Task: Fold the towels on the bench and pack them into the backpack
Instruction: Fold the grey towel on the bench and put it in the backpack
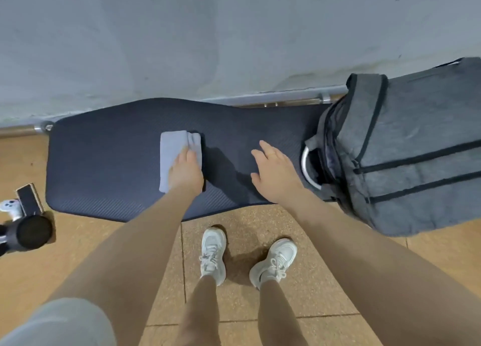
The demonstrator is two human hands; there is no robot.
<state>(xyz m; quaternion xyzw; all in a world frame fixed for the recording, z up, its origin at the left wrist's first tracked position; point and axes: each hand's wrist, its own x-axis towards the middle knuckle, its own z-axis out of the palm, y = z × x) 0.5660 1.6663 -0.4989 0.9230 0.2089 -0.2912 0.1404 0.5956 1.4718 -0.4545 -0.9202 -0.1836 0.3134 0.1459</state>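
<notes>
Dark bench (pixel 109 163) by wall | left hand (pixel 185 172) pressed flat on folded towel (pixel 171 153) | right hand (pixel 276 175) — fingers spread, holding nothing — near backpack (pixel 406 147) at right.

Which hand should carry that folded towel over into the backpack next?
Probably the left hand: it already rests on the folded light-blue towel on the dark padded bench. The right hand hovers open beside the grey fabric backpack, free to hold its opening.

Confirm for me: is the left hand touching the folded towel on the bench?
Touching. The head view shows the left hand lying on the folded towel, its fingers flat over the towel's right half, no gap between them.
</notes>
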